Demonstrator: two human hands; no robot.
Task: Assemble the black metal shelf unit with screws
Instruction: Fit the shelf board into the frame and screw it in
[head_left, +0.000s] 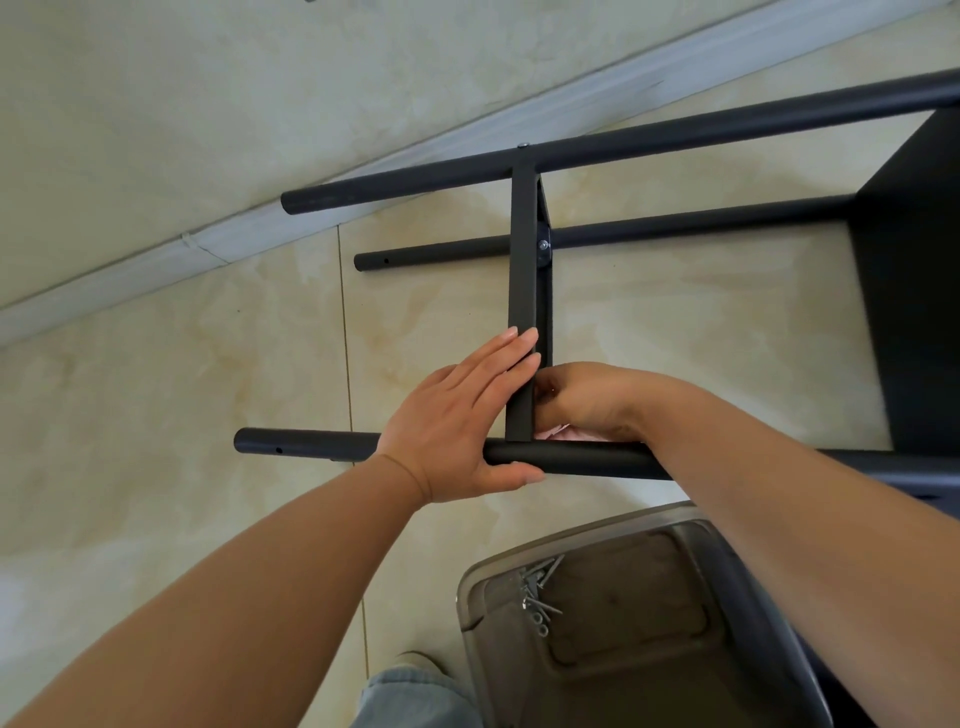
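Across the tiled floor (156, 395), along the left and top, ran a pale baseboard (208, 244) below a light wall. On that floor lay the black metal shelf unit (522, 291) on its side, its round tubes running left to right. The nearest tube (306, 446) showed a small hole near its left end. The left hand (462, 415) lay across that tube with its fingers straight and flat against the left face of a flat black crossbar (521, 270), thumb underneath the tube. The crossbar ran from the nearest tube up to the farthest tube (623, 140), where a silver screw head (523, 146) showed at the joint. A second silver fastener (543, 244) sat on a bracket beside the middle tube (441, 252). Just right of the crossbar, the right hand (587, 400) was tucked in close to the joint with its fingers curled; what they held was hidden, so I could not tell its grip. Something pale pink (558, 431) showed beneath it. Farther right stood a black shelf panel (914, 291). Near the bottom edge, a clear plastic container (623, 613) held loose screws (537, 592), with a denim-clad knee (415, 696) beside it on the left.
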